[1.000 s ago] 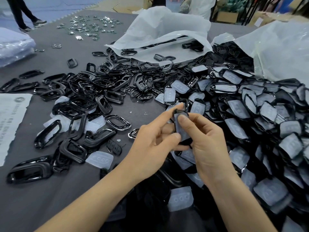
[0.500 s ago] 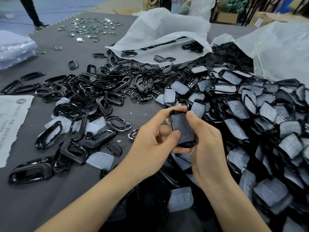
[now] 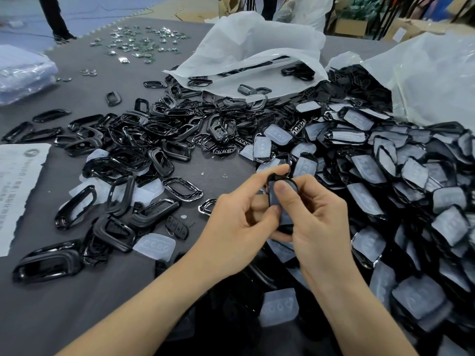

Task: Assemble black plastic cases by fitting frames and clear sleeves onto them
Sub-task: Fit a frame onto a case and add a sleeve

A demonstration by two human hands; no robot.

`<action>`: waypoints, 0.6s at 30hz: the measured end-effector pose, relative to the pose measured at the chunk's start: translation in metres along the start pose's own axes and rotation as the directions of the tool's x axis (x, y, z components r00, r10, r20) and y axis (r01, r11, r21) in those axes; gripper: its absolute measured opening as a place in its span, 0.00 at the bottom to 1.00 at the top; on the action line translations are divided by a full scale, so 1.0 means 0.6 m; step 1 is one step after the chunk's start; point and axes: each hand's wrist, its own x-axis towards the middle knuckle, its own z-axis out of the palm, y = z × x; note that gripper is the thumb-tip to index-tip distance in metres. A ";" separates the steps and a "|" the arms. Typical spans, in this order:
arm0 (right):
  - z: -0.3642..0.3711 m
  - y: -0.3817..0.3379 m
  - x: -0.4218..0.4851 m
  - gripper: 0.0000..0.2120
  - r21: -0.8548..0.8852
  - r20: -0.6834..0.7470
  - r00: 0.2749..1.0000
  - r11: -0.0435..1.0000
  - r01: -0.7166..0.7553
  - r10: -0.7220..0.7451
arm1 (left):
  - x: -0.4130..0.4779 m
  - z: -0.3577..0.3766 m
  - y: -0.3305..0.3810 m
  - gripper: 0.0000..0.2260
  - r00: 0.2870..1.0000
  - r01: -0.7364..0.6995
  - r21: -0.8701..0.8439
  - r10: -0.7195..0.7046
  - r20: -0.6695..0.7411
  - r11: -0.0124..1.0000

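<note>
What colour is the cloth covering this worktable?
The table cloth is plain dark grey, with no pattern; the head view shows it.

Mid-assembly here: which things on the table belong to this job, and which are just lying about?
Job: black case, held in left hand and right hand; black frames; clear sleeves.
Lying about: printed paper; small metal pieces; plastic-wrapped bundle.

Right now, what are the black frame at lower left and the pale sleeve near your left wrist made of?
Black frame: likely hard plastic, glossy; bright glints along its rim. Pale sleeve: probably soft silicone; translucent, matte, with moulded button bumps.
</note>
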 end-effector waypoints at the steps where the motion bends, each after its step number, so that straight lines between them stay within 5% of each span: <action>1: 0.000 0.000 0.001 0.10 0.011 0.005 1.000 1.000 -0.013 0.013 | 0.001 -0.001 -0.001 0.23 1.000 0.003 0.006 -0.003 -0.004 1.000; 6: -0.011 0.001 0.010 0.08 0.029 0.033 0.998 0.998 -0.048 0.047 | 0.005 -0.008 -0.003 0.25 0.998 0.020 0.104 -0.014 -0.065 0.994; 12: -0.029 0.002 0.025 0.09 -0.231 0.076 0.996 0.972 0.054 -0.037 | 0.008 -0.021 0.001 0.23 0.987 0.034 0.237 0.005 -0.163 0.971; 18: -0.033 0.010 0.029 0.09 -0.276 0.018 0.999 0.960 0.045 -0.041 | 0.012 -0.021 -0.005 0.07 0.945 0.094 0.150 -0.040 -0.324 0.984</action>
